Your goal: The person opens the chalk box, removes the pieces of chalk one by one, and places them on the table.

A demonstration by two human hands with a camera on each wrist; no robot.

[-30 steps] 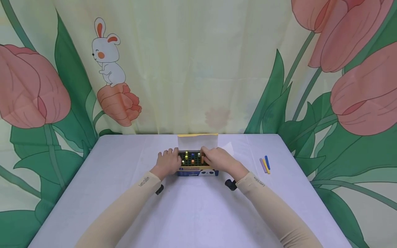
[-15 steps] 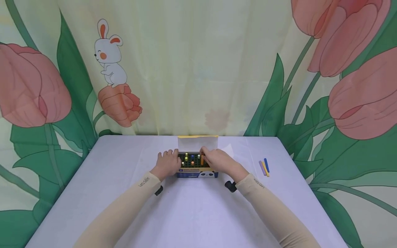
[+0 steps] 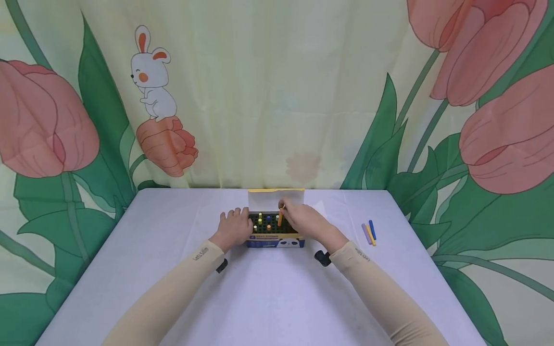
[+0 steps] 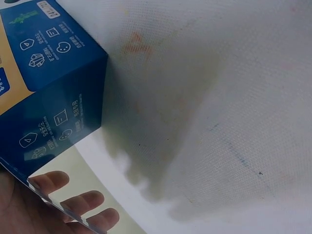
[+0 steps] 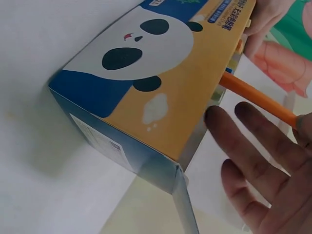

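An orange chalk stick (image 3: 280,219) leans in the fingers of my right hand (image 3: 304,222), pinched near its upper end. In the right wrist view the orange chalk stick (image 5: 258,97) slopes into the box's opening while the other fingers (image 5: 248,146) spread apart beside the rim. The blue and yellow cardboard box (image 3: 277,244) has a panda on its front. Inside, several chalk sticks stand in a black holder (image 3: 265,223) with holes. My left hand (image 3: 235,227) rests on the box's left side, its fingertips (image 4: 90,200) extending past a side flap.
The box's lid (image 3: 276,198) stands raised at the back. Three loose chalk sticks, purple (image 3: 366,233), yellow (image 3: 371,234) and blue (image 3: 372,230), lie on the white-covered table (image 3: 277,298) at the right. A printed curtain (image 3: 268,96) hangs behind the table.
My right hand has risen slightly, and more of the orange chalk stick shows above the holder, now tilted. The left hand stays at the box's left side.
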